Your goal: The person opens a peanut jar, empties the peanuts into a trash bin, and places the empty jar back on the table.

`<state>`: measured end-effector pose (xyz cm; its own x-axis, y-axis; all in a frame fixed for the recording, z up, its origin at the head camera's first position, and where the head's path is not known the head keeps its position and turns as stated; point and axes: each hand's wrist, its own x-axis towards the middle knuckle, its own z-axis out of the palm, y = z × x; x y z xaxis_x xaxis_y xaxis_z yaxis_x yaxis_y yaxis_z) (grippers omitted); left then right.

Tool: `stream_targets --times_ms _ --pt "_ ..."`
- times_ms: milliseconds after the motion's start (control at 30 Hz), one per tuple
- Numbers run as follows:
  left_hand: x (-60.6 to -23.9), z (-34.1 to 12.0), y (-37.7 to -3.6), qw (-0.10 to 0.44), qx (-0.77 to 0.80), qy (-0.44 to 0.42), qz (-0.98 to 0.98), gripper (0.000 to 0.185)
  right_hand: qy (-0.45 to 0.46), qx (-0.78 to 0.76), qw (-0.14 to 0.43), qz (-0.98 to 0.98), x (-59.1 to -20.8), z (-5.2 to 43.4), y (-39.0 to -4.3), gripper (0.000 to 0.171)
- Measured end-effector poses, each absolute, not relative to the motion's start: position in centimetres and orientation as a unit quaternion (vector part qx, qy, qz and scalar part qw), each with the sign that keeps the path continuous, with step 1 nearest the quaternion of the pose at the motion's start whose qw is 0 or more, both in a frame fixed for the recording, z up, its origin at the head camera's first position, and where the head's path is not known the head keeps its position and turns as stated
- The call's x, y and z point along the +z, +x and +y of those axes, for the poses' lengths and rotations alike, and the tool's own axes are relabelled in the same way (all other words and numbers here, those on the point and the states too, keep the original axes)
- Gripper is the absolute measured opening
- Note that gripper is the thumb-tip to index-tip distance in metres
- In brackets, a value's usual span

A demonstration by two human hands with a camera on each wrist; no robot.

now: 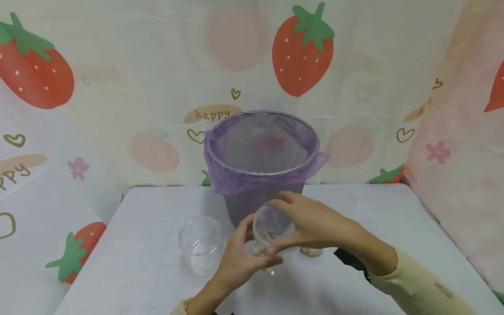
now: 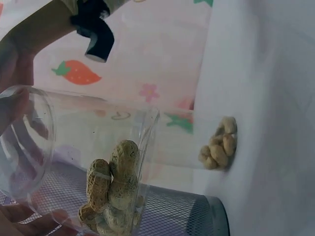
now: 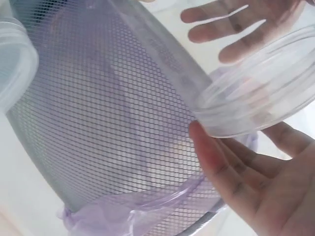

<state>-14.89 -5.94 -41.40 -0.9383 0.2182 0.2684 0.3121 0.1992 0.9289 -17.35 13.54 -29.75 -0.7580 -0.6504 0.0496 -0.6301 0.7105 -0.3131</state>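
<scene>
Glossy plastic jar (image 2: 96, 123), rough peanuts (image 2: 98, 186), metal-mesh bin (image 3: 115, 108)

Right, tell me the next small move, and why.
Probably steady the clear jar with the left hand and gently twist at its rim with the right hand: the left holds its side, the right spans the rim, and peanuts lie inside. Whether a lid is on is unclear.

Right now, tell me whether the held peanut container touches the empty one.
Apart: the head view shows a clear gap, with the left hand in it, between the peanut container and the empty container.
</scene>
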Motion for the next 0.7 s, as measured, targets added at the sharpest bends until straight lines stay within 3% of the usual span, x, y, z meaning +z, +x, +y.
stream_targets --times_ms 467,700 --pt "-41.6 -5.3 -14.7 0.049 -0.595 -0.167 -0.785 0.094 -0.345 -0.088 0.034 0.934 -29.3 12.5 -17.3 0.090" --pt "-41.7 -5.3 -14.7 0.037 -0.589 -0.169 -0.789 0.093 -0.360 -0.062 0.017 0.931 -29.2 12.0 -17.1 0.078"
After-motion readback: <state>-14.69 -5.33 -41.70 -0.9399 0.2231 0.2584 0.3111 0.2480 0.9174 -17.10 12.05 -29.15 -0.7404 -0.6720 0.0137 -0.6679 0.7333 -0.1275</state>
